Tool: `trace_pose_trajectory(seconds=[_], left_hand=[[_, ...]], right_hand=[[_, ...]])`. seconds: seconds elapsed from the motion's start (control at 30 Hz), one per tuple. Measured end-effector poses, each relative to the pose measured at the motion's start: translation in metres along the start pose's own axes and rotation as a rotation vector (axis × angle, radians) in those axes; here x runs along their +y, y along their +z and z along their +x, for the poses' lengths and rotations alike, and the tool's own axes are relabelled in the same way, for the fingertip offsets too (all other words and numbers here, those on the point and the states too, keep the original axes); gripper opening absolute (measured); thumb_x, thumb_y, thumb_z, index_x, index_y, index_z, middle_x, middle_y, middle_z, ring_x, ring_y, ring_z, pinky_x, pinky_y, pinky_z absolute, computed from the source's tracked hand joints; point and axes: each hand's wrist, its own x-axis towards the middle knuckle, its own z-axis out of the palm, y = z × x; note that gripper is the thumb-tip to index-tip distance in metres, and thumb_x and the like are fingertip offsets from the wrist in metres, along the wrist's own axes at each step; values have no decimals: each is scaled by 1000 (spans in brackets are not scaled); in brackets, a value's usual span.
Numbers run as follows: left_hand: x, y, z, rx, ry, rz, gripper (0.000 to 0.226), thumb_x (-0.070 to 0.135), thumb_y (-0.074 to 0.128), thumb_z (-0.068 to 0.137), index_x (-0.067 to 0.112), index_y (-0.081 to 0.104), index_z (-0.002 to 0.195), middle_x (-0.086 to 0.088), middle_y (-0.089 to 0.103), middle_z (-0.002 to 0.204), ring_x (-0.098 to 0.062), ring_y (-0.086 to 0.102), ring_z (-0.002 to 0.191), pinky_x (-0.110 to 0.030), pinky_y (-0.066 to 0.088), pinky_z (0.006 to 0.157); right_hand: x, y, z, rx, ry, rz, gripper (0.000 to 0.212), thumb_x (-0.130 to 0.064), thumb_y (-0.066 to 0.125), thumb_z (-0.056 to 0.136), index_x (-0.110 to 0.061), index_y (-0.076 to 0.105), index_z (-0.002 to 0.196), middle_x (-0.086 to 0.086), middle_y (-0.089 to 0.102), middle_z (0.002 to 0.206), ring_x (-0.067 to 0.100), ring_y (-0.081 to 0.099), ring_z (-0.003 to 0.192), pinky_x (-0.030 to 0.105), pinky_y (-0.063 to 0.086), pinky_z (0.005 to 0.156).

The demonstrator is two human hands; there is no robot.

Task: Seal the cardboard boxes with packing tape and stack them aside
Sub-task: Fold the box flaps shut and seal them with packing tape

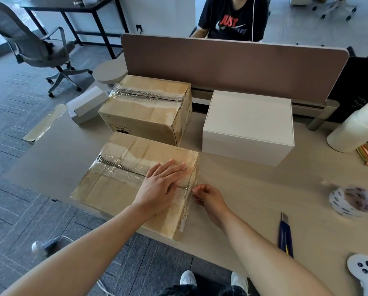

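Hands are both at the near cardboard box (pixel 114 189), at the front edge of the table (pixel 253 184). The left hand (pixel 160 186) lies flat on the top, fingers straight and close together, pressing the clear tape (pixel 123 167) over the seam. The right hand (pixel 209 199) pinches the tape end at the box's right edge. A second cardboard box (pixel 144 112), also taped, stands just behind. The tape roll (pixel 352 201) and a blue knife (pixel 285 233) lie to the right.
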Motion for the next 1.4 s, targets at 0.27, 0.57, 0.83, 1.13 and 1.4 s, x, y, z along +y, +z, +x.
trace_pose_trajectory(seconds=[0.27, 0.57, 0.83, 1.13, 1.4], left_hand=[[7, 3, 0, 10, -57, 24, 51, 23, 37, 95, 43, 51, 141, 27, 39, 150, -3, 23, 148, -38, 19, 122], [22, 12, 1, 5, -114, 43, 53, 30, 28, 96, 43, 45, 144, 28, 34, 153, -4, 19, 149, -41, 19, 122], [22, 13, 1, 1, -116, 52, 52, 29, 28, 97, 42, 45, 145, 26, 35, 154, -5, 18, 149, -41, 17, 122], [22, 14, 1, 3, -113, 74, 52, 23, 36, 98, 44, 41, 146, 25, 33, 155, -7, 18, 150, -41, 17, 122], [23, 13, 1, -19, -111, 61, 52, 29, 28, 99, 45, 39, 147, 26, 32, 155, -7, 16, 150, -40, 13, 123]], right_hand=[[-6, -31, -17, 49, 36, 182, 17, 0, 46, 100, -4, 54, 85, 19, 68, 84, 28, 67, 76, 37, 58, 76], [4, -25, -19, 193, -82, 118, 18, 3, 43, 99, -8, 49, 86, 10, 56, 71, 18, 55, 60, 30, 54, 62], [22, 5, -7, 190, -263, -182, 18, 2, 36, 99, -14, 39, 89, 6, 48, 80, 14, 47, 68, 33, 45, 65], [25, 21, -5, 194, -391, -490, 29, -12, 46, 101, -36, 30, 107, -9, 56, 73, -4, 53, 58, 13, 43, 56], [55, 4, -16, 213, -228, -862, 28, -38, 31, 98, -39, 36, 126, -1, 52, 125, 23, 49, 115, 39, 38, 98]])
